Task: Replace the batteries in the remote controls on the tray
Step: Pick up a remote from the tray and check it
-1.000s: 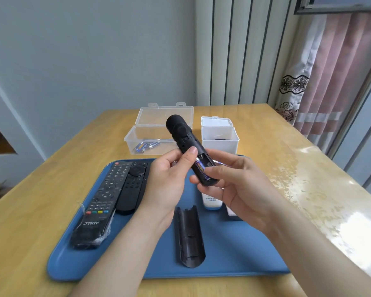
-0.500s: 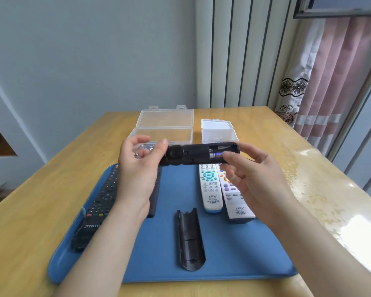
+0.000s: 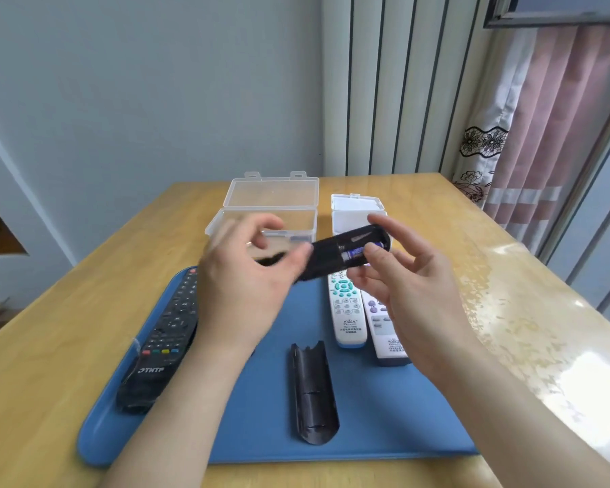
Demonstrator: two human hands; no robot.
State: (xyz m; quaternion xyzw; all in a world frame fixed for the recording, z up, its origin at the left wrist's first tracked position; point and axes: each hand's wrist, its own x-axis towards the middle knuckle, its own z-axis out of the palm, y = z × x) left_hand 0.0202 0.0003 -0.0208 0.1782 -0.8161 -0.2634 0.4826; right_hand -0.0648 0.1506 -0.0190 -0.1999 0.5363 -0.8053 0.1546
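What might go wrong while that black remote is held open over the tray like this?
The battery sits exposed in the black remote, held above the tray; it may pop out and roll away. The cover lying between the forearms could get knocked off.

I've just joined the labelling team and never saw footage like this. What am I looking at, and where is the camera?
No machine here: a person works with bare hands, filmed by one camera worn on their head, looking down. The left hand and right hand hold a black remote above a blue tray on a wooden table. Its back is open; a blue battery shows inside, the right thumb on it. A black cover lies on the tray, beside another black remote and two white remotes. Two clear boxes stand behind.
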